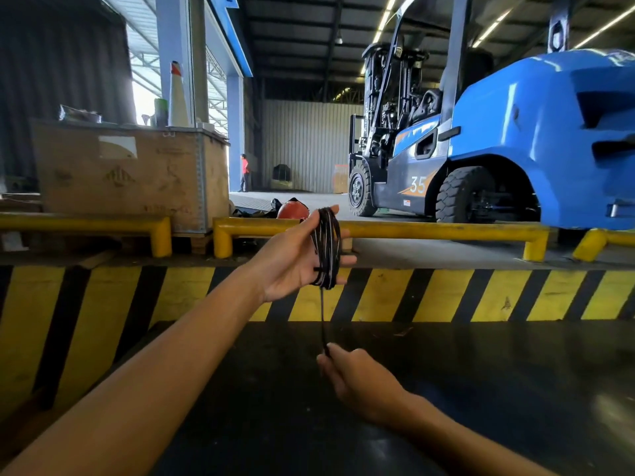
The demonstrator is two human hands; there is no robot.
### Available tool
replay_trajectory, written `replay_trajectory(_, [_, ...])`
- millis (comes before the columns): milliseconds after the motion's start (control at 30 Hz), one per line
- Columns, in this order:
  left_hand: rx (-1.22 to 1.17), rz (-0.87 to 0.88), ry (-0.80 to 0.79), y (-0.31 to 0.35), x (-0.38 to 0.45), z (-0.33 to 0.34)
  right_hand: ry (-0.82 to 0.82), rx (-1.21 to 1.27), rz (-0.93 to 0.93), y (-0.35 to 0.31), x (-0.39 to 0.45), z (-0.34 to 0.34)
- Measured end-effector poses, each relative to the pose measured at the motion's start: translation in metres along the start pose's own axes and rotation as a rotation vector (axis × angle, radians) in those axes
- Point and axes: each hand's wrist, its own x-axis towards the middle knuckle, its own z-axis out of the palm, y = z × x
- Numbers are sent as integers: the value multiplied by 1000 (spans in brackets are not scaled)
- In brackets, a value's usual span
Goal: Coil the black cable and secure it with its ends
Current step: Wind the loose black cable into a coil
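The black cable [328, 247] is wound in several loops around the outstretched fingers of my left hand [295, 259], which is raised palm-up in the middle of the view. One strand runs straight down from the coil to my right hand [357, 379]. That hand is lower and nearer to me, its fingers pinched on the taut strand above a dark surface. The cable's far end is hidden inside my right fist.
A dark work surface [446, 389] lies below my hands, bordered by a yellow-and-black striped kerb [446, 293]. Yellow guard rails [412, 230] run behind it. A blue forklift [498, 142] stands at the right, a large crate [130, 173] at the left, a person [244, 172] far back.
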Motion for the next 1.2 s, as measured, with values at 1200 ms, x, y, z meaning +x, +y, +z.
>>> replay_trajectory(1200, [285,-235,319,-76,7,32,442,1183,222,21,-32,-29])
